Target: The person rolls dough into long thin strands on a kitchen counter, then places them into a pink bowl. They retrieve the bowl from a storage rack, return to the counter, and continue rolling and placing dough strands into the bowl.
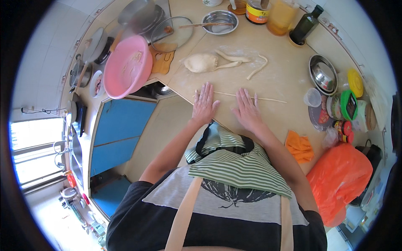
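A long thin rope of dough (226, 93) lies across the counter in front of me. My left hand (205, 104) rests flat on its left part, floury fingers stretched out. Flat on the rope further right is my right hand (248, 107), thumb apart from the fingers; the rope's right end sticks out past it. Beyond my hands sits a pale lump of dough (201, 62) with two thick strips (230, 57) reaching right from it. A separate bent dough strip (258, 67) lies to their right. Flour is dusted around them.
At left stands a pink basin (129, 67) with dough residue. A steel bowl (220, 22) with a chopstick-like stick and a dark bottle (307, 25) are at the back. Steel bowls (323, 74) and jars line the right. An orange cloth (299, 146) and red plastic bag (341, 180) lie near right.
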Tool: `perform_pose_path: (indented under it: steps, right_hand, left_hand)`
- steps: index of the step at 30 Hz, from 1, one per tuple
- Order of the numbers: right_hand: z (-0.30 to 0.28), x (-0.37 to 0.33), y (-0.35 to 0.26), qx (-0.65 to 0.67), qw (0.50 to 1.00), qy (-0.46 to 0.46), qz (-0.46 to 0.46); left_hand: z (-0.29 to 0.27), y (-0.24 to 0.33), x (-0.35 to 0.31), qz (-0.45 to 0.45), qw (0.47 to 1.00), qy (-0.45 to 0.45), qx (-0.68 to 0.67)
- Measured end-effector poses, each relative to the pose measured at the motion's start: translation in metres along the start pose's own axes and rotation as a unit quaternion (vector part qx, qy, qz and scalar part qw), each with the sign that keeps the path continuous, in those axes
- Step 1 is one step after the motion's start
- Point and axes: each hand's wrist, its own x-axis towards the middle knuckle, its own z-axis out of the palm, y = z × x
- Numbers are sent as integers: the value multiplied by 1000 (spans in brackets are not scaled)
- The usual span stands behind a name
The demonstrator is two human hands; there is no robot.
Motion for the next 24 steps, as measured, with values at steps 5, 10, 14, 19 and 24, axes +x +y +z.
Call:
perform_pose_path:
  steps: [5,10,14,19,24]
  right_hand:
    - [3,0,9,-54,997,-50,-1]
    - [-3,8,9,-85,996,19,29]
    - [-4,-2,8,-79,996,-30,27]
    - [-11,3,9,-114,992,31,37]
    - [-23,0,1,-88,994,-22,68]
  left_hand:
    - [-10,-33,12,60,996,-59,23]
    - [-25,-47,20,135,987,-86,28]
    - [-28,-48,16,111,983,-126,80]
    - [-29,-50,15,125,985,-101,55]
    - [-33,-56,12,120,989,-67,55]
